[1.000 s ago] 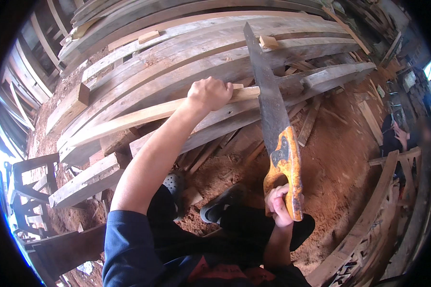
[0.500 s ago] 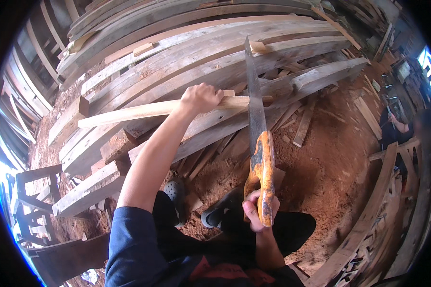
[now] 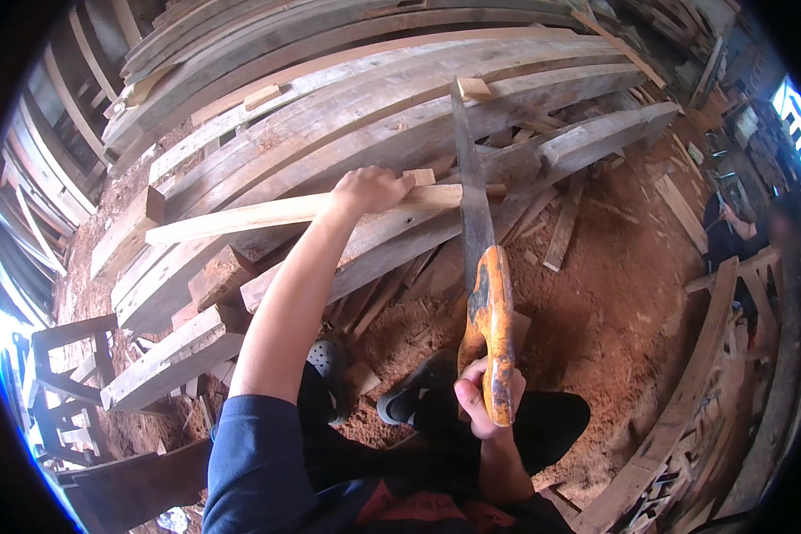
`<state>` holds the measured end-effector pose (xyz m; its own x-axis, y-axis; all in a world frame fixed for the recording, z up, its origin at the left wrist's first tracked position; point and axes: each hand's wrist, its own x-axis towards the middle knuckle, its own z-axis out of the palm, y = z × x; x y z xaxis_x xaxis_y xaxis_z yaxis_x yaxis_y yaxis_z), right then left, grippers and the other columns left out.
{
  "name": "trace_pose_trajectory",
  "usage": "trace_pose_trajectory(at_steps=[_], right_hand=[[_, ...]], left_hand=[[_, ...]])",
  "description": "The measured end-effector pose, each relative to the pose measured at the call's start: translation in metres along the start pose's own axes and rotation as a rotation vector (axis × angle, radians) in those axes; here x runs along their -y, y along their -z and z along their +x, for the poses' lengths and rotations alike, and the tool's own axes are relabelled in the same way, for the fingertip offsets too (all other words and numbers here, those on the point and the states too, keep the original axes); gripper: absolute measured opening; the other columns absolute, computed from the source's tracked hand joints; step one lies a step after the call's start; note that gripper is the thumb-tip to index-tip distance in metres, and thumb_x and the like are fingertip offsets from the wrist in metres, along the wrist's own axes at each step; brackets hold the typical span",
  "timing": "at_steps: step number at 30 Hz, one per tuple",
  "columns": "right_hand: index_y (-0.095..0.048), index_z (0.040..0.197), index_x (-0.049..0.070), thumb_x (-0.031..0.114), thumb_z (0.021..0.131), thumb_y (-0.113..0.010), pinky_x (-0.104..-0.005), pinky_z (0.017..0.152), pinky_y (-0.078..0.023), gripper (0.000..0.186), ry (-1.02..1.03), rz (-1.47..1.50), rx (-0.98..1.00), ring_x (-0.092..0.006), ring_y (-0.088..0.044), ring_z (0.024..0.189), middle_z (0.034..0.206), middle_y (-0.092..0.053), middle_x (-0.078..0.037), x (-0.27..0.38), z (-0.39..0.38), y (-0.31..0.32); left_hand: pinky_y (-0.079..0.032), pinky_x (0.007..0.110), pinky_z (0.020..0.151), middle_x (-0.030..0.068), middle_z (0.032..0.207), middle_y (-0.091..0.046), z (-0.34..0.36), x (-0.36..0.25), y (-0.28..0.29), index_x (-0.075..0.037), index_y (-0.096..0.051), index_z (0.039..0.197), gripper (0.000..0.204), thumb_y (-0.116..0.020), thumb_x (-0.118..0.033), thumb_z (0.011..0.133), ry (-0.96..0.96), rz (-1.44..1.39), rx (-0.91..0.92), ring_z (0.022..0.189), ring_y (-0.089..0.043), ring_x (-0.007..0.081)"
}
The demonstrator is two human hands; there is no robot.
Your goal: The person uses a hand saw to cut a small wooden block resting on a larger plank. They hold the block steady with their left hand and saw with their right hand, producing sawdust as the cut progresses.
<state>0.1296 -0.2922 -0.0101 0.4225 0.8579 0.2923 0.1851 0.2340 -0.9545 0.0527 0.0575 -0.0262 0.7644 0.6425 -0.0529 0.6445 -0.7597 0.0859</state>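
Observation:
In my right hand (image 3: 488, 399) is a handsaw (image 3: 487, 311) with a worn orange and dark handle. My fingers are wrapped round its grip, and the blade points away from me. The blade crosses a pale wooden strip (image 3: 249, 222) close to the strip's right end, with a short bit showing beyond it. How deep the teeth sit in the wood is hidden. My left hand (image 3: 373, 190) is closed over the strip, left of the blade, pressing it on the grey beams (image 3: 356, 254) beneath. A small wood piece (image 3: 423, 177) lies just behind the strip.
Long timbers (image 3: 329, 98) are stacked ahead, with a small block (image 3: 473, 89) near the saw's tip. Short beam ends (image 3: 171, 356) jut out at left. Sawdust and offcuts cover the reddish ground (image 3: 587, 347) around my shoes. At right stand a wooden frame (image 3: 685, 409) and another person (image 3: 737, 227).
The saw has drawn back slightly toward me, its tip now lower against the block behind. My left hand stays on the strip. The whole view has shifted a little.

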Motion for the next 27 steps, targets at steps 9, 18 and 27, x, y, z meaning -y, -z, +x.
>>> trace_pose_trajectory(at_steps=[9, 18, 27], right_hand=[[-0.057, 0.067, 0.004, 0.006, 0.080, -0.073, -0.0243, 0.047, -0.038, 0.021, -0.111, 0.092, 0.008, -0.0092, -0.050, 0.050, 0.056, -0.055, -0.001, -0.012, -0.008, 0.005], [-0.058, 0.067, 0.004, 0.007, 0.081, -0.073, -0.0244, 0.048, -0.039, 0.021, -0.048, 0.046, 0.017, -0.0102, -0.051, 0.049, 0.056, -0.056, -0.003, -0.010, -0.005, 0.002], [-0.055, 0.080, 0.001, 0.011, 0.086, -0.066, -0.0211, 0.047, -0.039, 0.016, -0.059, 0.042, 0.032, -0.0088, -0.052, 0.050, 0.063, -0.057, -0.005, -0.020, -0.014, 0.004]], left_hand=[[-0.050, 0.047, 0.091, 0.0159, 0.115, -0.064, -0.003, -0.010, 0.032, -0.028, -0.050, 0.135, 0.040, -0.026, -0.033, 0.104, 0.215, 0.109, 0.258, 0.111, -0.061, 0.0333], [-0.059, 0.033, 0.062, 0.0105, 0.085, -0.067, -0.015, -0.003, 0.032, -0.032, -0.039, 0.143, 0.042, -0.027, -0.023, 0.104, 0.286, -0.054, 0.290, 0.063, -0.069, 0.0178], [-0.050, 0.044, 0.085, 0.0200, 0.089, -0.068, -0.022, -0.004, 0.032, -0.005, -0.066, 0.106, 0.079, -0.028, -0.071, 0.086, 0.335, -0.257, 0.196, 0.088, -0.067, 0.0291]])
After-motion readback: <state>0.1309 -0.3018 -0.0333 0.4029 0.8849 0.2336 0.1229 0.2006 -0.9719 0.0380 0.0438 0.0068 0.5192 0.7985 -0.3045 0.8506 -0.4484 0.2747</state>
